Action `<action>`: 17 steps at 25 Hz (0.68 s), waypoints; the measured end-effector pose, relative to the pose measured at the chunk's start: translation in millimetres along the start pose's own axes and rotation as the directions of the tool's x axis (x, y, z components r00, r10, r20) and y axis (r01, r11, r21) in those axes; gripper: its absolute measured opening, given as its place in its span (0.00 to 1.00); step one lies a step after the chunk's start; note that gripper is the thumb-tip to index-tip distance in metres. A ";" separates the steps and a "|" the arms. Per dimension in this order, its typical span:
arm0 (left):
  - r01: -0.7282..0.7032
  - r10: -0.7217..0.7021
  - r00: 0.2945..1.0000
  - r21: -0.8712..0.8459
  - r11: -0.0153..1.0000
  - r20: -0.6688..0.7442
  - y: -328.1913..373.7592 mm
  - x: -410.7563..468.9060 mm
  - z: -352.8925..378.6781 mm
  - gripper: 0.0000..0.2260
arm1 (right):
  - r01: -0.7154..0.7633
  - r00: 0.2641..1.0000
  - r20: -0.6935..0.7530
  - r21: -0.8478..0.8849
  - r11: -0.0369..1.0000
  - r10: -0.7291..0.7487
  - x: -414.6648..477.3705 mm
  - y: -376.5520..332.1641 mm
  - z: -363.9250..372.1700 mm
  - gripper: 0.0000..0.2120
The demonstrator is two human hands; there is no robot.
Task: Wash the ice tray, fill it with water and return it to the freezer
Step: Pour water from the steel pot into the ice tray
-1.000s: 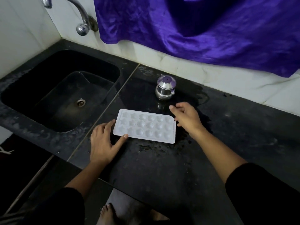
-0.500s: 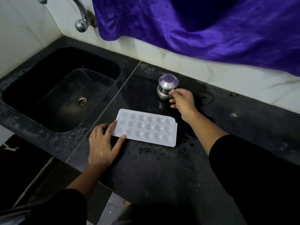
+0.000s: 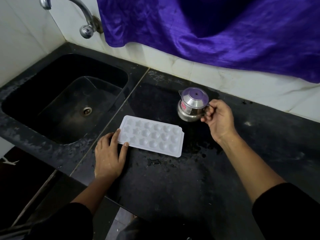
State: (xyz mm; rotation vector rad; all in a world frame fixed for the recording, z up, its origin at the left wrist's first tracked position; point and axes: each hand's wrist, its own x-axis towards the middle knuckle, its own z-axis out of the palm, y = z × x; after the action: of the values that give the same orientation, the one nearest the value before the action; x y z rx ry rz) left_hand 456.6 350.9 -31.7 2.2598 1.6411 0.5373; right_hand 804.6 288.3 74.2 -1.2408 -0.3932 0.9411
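Across the lower and right frame runs a wet black counter [image 3: 173, 179]. Purple cloth [image 3: 225, 32] hangs at upper right, and a black sink [image 3: 52, 70] fills the left. At centre the white tray [image 3: 152, 135] lies flat on the counter, just right of the sink. The left hand [image 3: 108, 156] rests flat at its left end, fingers straight, thumb tip on the near edge. The right hand [image 3: 219, 118] curls round the handle of a lidded steel jug [image 3: 192, 104] just above the tray. A tap [image 3: 78, 13] arches at upper left.
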 end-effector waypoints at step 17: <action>-0.160 0.150 0.981 0.073 0.985 0.127 -28.7 42.3 -24.3 0.31 | 0.007 0.952 -0.302 -0.156 0.988 -0.055 -60.7 9.5 18.7 0.13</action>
State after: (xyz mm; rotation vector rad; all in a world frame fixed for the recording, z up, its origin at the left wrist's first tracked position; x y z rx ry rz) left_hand 432.9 400.4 -17.7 2.4426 1.4631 0.3657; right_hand 752.2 252.8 85.1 -1.4917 -0.2415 0.6858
